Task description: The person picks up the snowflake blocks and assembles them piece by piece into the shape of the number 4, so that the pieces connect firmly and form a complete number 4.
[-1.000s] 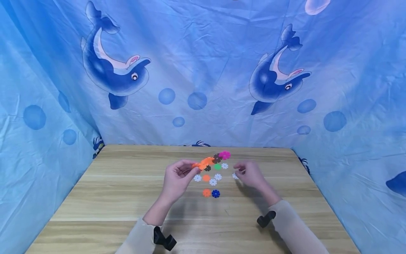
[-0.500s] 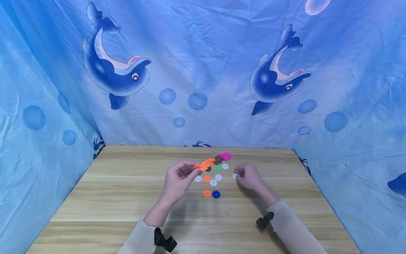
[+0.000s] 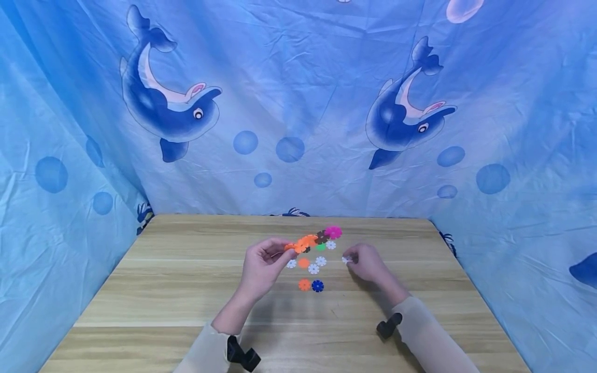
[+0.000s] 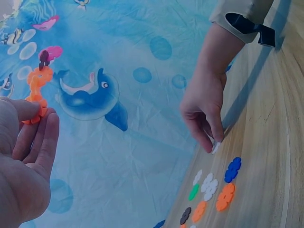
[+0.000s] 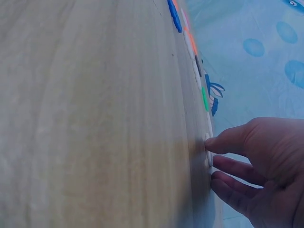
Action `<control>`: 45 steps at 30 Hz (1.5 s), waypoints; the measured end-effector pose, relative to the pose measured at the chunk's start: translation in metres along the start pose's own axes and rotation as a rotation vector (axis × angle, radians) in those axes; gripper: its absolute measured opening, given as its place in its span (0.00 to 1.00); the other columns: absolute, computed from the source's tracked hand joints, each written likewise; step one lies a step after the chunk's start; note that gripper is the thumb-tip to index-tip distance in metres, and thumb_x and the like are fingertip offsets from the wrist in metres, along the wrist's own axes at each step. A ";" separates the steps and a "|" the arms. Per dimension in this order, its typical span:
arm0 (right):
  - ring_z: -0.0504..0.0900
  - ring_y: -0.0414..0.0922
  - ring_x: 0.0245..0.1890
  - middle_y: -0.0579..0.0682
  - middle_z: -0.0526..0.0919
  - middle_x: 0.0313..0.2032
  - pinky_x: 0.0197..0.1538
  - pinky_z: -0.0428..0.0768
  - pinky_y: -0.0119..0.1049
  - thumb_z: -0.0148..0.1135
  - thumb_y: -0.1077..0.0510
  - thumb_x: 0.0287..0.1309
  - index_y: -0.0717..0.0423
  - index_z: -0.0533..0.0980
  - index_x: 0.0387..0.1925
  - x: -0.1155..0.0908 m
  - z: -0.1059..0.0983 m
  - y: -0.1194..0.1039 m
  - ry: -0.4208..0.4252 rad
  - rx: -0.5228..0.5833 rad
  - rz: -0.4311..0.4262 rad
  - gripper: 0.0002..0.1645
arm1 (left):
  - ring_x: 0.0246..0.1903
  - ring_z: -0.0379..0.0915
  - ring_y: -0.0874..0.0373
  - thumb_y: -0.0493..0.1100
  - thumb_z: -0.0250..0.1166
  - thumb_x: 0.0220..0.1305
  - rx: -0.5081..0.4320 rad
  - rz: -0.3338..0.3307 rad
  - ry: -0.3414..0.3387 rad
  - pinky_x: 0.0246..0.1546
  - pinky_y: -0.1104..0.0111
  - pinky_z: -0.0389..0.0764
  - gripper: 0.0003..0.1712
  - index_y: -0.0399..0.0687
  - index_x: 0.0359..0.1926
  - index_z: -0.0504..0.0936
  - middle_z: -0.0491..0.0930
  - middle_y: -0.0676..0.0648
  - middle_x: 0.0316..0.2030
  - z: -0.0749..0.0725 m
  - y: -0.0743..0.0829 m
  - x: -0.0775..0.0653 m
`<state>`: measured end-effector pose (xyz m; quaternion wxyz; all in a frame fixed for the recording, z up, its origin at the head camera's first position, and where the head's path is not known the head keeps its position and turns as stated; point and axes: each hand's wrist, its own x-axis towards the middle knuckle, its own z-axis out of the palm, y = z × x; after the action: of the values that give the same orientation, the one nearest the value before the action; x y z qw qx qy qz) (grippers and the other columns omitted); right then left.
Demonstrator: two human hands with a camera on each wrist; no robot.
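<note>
My left hand (image 3: 263, 267) holds up a chain of interlocking flower-shaped discs (image 3: 307, 242), pinched at its orange end between thumb and fingers. Several orange pieces lead to a dark brown one, then a pink disc (image 3: 333, 232) at the far tip. To the right, my right hand (image 3: 368, 263) is down at the tabletop, thumb and fingertips pinching a white flower-shaped disc (image 4: 216, 147). That disc looks tilted in the left wrist view and is partly covered by the fingers. In the right wrist view the thumb (image 5: 218, 142) meets it at the wood surface.
Between the hands, loose discs lie on the wooden table (image 3: 177, 290): a blue disc (image 3: 317, 286), orange ones (image 3: 304, 284), a green disc (image 3: 320, 247), a dark one and several white discs (image 3: 313, 269). A blue dolphin-print cloth (image 3: 298, 103) hangs behind and at both sides.
My right hand's fingers have come down and closed on the white disc at the table. The left hand's chain has dipped slightly, its pink end shifting a little right.
</note>
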<state>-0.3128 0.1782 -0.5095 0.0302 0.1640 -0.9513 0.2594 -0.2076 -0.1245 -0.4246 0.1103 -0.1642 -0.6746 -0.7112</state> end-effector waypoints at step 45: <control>0.89 0.43 0.37 0.51 0.92 0.38 0.44 0.90 0.35 0.73 0.59 0.66 0.55 0.87 0.44 -0.020 -0.066 -0.042 0.172 0.266 -0.035 0.07 | 0.40 0.91 0.61 0.33 0.73 0.67 0.011 0.002 0.003 0.47 0.68 0.92 0.10 0.33 0.48 0.87 0.89 0.31 0.44 -0.001 -0.004 -0.002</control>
<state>-0.2819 0.1832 -0.4345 0.0944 0.1603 -0.8993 0.3957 -0.2075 -0.1249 -0.4288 0.1130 -0.1629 -0.6782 -0.7076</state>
